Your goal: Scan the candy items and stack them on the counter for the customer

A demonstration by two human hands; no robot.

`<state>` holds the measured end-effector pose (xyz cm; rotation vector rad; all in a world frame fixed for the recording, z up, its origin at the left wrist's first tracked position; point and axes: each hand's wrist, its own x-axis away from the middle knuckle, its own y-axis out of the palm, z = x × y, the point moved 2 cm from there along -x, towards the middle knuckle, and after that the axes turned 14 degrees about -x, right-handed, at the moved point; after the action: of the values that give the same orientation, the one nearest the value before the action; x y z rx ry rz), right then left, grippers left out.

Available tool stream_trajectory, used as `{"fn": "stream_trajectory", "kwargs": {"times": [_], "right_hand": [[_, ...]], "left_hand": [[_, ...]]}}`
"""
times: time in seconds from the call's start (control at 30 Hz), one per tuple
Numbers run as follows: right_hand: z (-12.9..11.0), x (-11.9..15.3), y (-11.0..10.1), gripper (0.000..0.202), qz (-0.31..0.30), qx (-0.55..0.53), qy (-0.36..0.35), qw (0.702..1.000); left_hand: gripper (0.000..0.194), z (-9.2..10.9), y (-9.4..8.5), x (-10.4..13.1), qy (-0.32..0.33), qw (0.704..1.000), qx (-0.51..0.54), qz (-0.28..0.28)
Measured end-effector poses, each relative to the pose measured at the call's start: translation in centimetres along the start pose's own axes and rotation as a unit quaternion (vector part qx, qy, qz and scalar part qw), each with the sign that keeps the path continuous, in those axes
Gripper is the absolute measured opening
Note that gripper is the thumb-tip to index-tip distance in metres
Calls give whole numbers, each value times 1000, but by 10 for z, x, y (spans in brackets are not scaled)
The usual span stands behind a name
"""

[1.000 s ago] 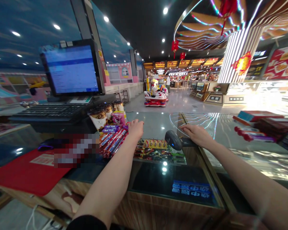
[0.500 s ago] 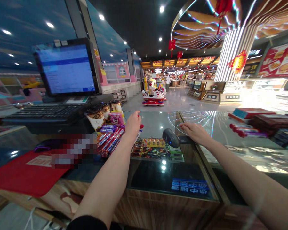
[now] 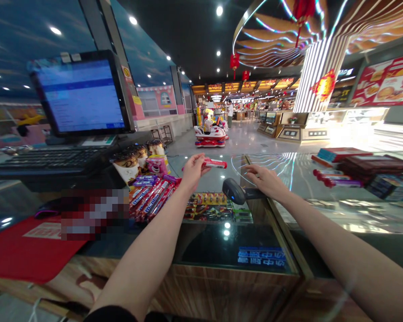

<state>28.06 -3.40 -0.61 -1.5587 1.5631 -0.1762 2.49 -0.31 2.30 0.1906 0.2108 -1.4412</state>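
Observation:
My left hand (image 3: 193, 173) is closed around a red candy roll (image 3: 215, 163), held above the glass counter with its end sticking out to the right. My right hand (image 3: 267, 181) hovers over or rests by the handle of a black barcode scanner (image 3: 234, 191); its fingers reach left, loosely apart, and do not wrap the handle. Whether the hand touches the scanner is unclear. Left of my left forearm lie several red Mentos rolls (image 3: 152, 199) with purple-wrapped sweets (image 3: 144, 180) behind them.
A monitor (image 3: 82, 96) and keyboard (image 3: 50, 156) stand at the left, with several lidded cups (image 3: 125, 167) and a pink packet (image 3: 157, 164) beside them. More candy rolls (image 3: 337, 179) and stacked boxes (image 3: 379, 163) lie on the right counter. A red mat (image 3: 16, 250) covers the near left.
The candy roll in my left hand has turned to point right and now shows its side. My right hand stays beside the scanner. The view has shifted slightly to the right.

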Motion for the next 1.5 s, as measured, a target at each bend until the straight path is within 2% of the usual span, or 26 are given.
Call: {"fn": "stream_trajectory", "kwargs": {"times": [0.17,0.3,0.4,0.5,0.63,0.8,1.0,1.2,1.27,1.37,1.43,1.5], "right_hand": [[-4,-2,1,45,32,-74,-43,996],[-12,-3,2,50,37,-120,-76,989],[-15,-4,2,41,34,-150,-99,983],[-12,-4,2,32,35,-178,-93,979],[-4,-7,2,33,41,-193,-67,978],[4,-9,3,32,31,-199,-55,978],[11,-8,6,34,29,-167,-37,985],[3,-4,-2,46,20,-105,-32,994],[1,0,-10,44,-4,-102,-39,994],[1,8,-17,44,-100,-119,-49,987],[2,14,-18,51,-159,-123,-51,978],[2,18,-16,60,-187,-110,-52,975]], "left_hand": [[14,2,18,10,-40,996,63,-55],[12,2,29,16,-48,992,79,-82],[15,2,36,20,-44,990,77,-106],[22,0,40,22,-32,990,55,-122],[29,-2,38,22,22,992,-24,-124],[38,-4,33,21,88,980,-110,-141],[44,-10,30,17,93,972,-131,-173],[37,-21,23,6,76,981,-129,-119],[36,-27,18,2,60,985,-122,-101],[34,-35,11,-4,35,991,-107,-77],[32,-40,8,-6,23,993,-96,-64],[30,-43,7,-7,14,994,-94,-57]]}}
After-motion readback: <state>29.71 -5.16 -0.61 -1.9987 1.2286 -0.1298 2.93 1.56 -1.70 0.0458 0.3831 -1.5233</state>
